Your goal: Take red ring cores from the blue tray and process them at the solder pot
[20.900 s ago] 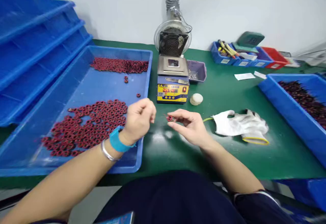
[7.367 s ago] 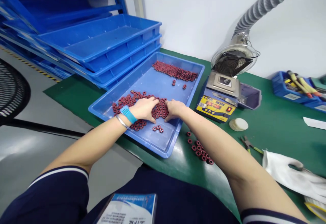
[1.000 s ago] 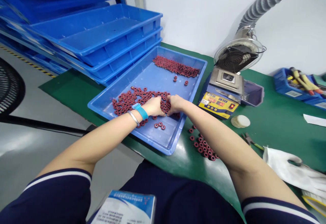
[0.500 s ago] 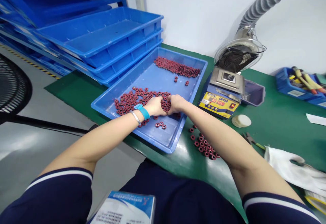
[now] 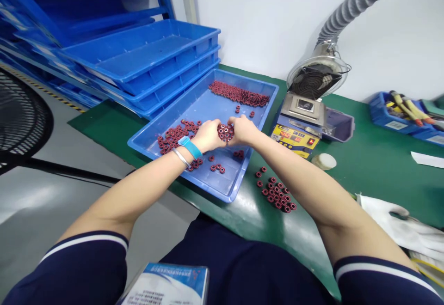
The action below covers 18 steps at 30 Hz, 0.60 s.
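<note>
Together, my left hand (image 5: 208, 135) and my right hand (image 5: 242, 131) cup a bunch of small red toothed rings (image 5: 225, 132), which look like motor stator cores. Both hands are closed around the bunch from either side, over the blue tray (image 5: 227, 194). Loose rings (image 5: 172, 137) lie heaped in the tray beside and behind my left hand. A few rings (image 5: 238, 154) lie below my right hand. At the far end, more rings (image 5: 239, 93) stand packed in a block. My fingers' undersides are hidden.
More rings (image 5: 276, 195) lie on the green table under my right forearm. Stacked blue trays (image 5: 138, 60) stand at the left. A solder pot (image 5: 300, 122) under an extraction hose (image 5: 360, 7), a round white-lidded container (image 5: 323, 161) and a white glove (image 5: 391, 226) are at the right.
My hands have gathered the bunch of rings and lifted it slightly. Rings below my right hand are now uncovered. The camera view has shifted a little.
</note>
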Motion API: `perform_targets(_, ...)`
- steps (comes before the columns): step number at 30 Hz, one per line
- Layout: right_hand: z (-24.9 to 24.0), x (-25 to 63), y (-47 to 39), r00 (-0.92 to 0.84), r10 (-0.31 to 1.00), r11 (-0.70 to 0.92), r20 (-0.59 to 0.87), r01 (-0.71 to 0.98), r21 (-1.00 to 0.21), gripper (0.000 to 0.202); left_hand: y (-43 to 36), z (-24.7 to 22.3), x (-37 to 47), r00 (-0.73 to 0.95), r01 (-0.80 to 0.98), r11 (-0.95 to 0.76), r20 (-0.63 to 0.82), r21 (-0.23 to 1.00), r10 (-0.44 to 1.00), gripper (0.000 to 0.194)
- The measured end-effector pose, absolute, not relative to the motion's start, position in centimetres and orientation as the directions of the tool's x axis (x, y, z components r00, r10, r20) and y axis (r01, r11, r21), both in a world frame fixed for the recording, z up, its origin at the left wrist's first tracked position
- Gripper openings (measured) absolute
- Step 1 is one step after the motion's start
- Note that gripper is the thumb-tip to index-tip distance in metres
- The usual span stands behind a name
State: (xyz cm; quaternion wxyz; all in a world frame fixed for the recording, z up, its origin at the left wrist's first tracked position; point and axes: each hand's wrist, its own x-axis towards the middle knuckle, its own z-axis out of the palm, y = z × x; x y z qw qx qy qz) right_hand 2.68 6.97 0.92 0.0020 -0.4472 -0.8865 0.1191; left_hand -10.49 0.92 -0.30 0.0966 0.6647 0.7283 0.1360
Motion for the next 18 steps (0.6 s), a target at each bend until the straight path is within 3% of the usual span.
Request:
perform_targets(10, 6.5, 11.0, 3.6, -0.478, 0.876, 0.483, 0.072, 0.86, -0.163, 0.074, 0.7, 4.5, -3.3, 0.06, 0.941, -0.119, 0.19, 0.316, 0.98, 0.059)
perform_targets(18, 5.3, 21.3, -4.6, -0.152, 0.988, 0.152, 0.012, 0.979, -0.139, 0.074, -3.5, 3.2, 7.2, 0.318, 0.864, -0.346, 0.135, 0.366, 0.938, 0.055)
